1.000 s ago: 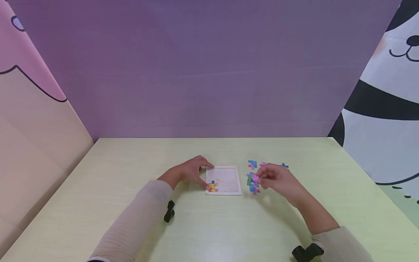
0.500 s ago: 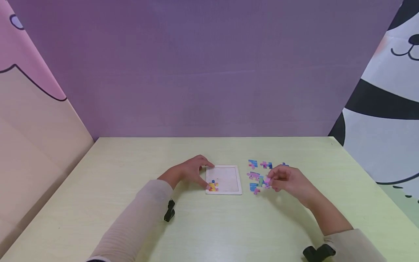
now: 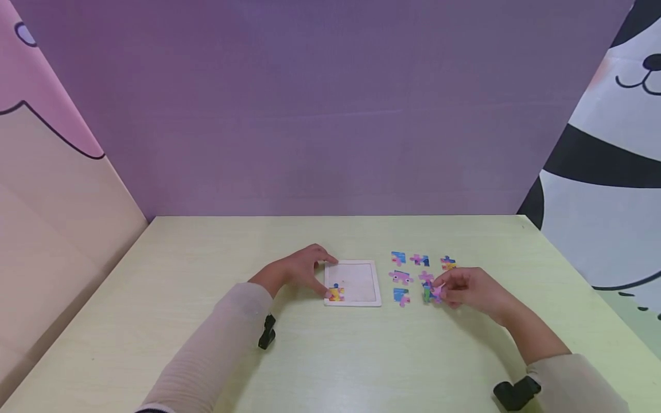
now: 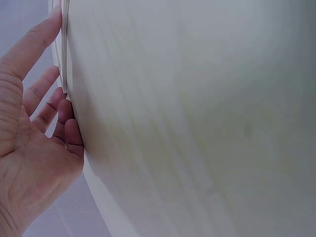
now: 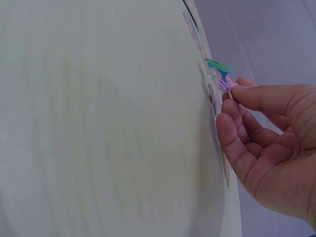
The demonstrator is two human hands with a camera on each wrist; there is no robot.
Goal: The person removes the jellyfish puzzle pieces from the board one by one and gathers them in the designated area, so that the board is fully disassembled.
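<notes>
A white puzzle tray (image 3: 353, 267) lies at the table's middle with one yellow-red piece (image 3: 336, 294) set in its near left corner. My left hand (image 3: 302, 271) rests with straight fingers against the tray's left edge (image 4: 63, 59). Right of the tray lie several loose puzzle pieces (image 3: 400, 277) in rows. My right hand (image 3: 467, 287) pinches a pink-green piece (image 3: 431, 293) by its edge just above the table, seen too in the right wrist view as a pink-green piece (image 5: 220, 74) between thumb and forefinger.
The pale green table (image 3: 330, 355) is walled by a purple backdrop (image 3: 320, 109) behind and printed panels at both sides. Black wrist camera mounts (image 3: 266, 332) sit on both forearms.
My right hand has moved rightward and down with the pink-green piece, uncovering the loose pieces it was hiding. The left hand has stayed on the tray.
</notes>
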